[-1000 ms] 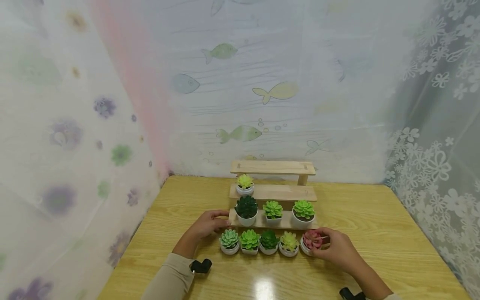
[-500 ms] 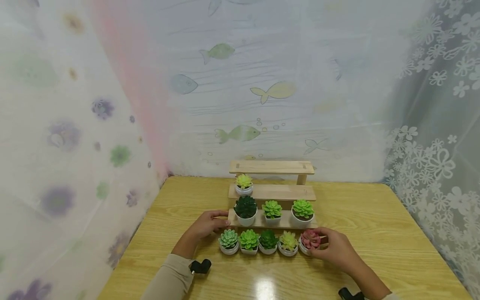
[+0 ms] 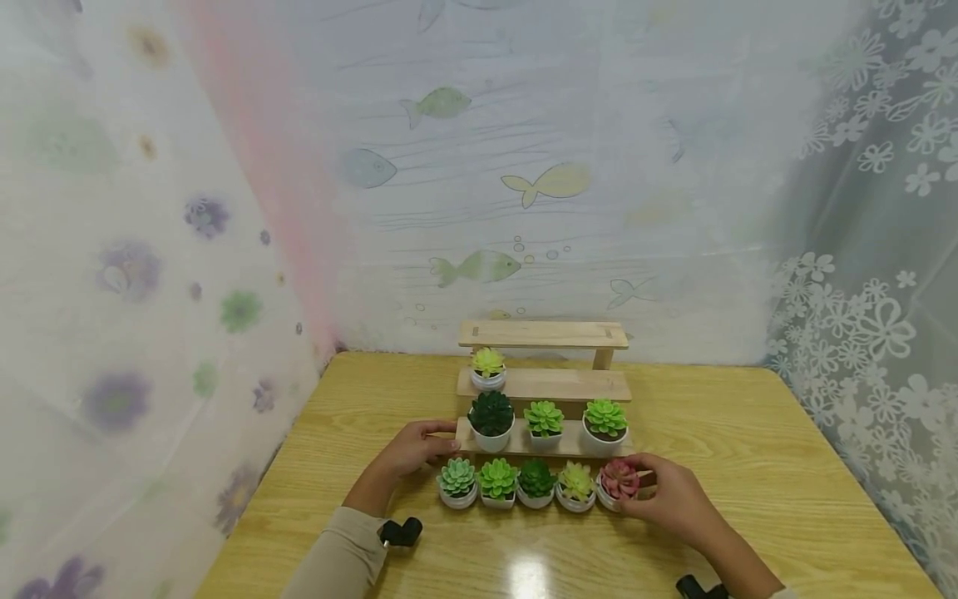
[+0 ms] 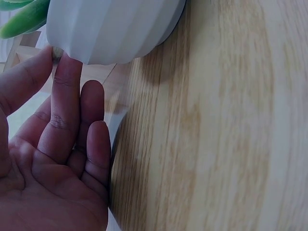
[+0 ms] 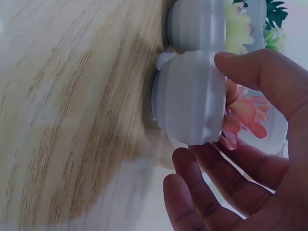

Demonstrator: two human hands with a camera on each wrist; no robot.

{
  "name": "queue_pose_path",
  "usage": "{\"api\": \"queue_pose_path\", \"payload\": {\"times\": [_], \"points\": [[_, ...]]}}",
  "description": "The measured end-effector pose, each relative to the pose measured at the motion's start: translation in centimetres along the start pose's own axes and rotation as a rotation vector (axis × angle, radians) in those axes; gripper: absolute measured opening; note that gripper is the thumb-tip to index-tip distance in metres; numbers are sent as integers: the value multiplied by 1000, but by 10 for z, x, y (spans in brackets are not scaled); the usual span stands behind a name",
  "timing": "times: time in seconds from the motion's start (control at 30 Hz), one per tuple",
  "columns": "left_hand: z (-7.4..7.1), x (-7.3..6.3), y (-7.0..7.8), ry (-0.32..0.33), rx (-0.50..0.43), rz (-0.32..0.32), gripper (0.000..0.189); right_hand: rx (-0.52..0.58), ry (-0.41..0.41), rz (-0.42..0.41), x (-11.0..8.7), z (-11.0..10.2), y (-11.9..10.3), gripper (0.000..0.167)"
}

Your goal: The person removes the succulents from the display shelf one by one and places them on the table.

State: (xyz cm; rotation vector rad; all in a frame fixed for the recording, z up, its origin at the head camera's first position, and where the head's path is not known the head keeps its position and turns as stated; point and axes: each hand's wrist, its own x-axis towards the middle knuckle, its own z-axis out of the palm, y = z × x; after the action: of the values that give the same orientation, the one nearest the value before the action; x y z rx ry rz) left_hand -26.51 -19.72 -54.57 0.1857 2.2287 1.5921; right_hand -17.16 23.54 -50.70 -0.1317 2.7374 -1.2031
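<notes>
My left hand (image 3: pixel 416 448) pinches the left end of the lowest board of a wooden tiered plant stand (image 3: pixel 565 384) between thumb and forefinger. Just past those fingers in the left wrist view is a white ribbed pot (image 4: pixel 108 29). My right hand (image 3: pixel 674 497) holds a small white pot with a pink succulent (image 3: pixel 620 479), the thumb at its rim and fingertips at its far side. That pot stands upright on the table at the right end of the front row. Beside it is a pot with a yellow-green succulent (image 3: pixel 576 482).
Further left in the row are a dark green succulent (image 3: pixel 536 479), a bright green one (image 3: pixel 497 479) and a pale green one (image 3: pixel 457 477). Three potted succulents stand on the lowest board, and a yellow one (image 3: pixel 488 363) on the middle board. Patterned curtains (image 3: pixel 569 233) surround the wooden table (image 3: pixel 733 433).
My right hand and the pink succulent's pot have shifted very slightly left, closer to the yellow-green one. The left hand stays on the stand.
</notes>
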Motion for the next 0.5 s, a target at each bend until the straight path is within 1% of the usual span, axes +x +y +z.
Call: {"api": "queue_pose_path", "payload": {"times": [0.17,0.4,0.5], "points": [[0,0,1,2,0,1,54,-18,5,1,-3,-2,-2,68],[0,-2,1,7,-9,-15,54,-52,32,-41,-8,-7,-12,69],[0,-1,2,4,-13,-16,54,-83,38,-57,-11,-10,-17,69]]}}
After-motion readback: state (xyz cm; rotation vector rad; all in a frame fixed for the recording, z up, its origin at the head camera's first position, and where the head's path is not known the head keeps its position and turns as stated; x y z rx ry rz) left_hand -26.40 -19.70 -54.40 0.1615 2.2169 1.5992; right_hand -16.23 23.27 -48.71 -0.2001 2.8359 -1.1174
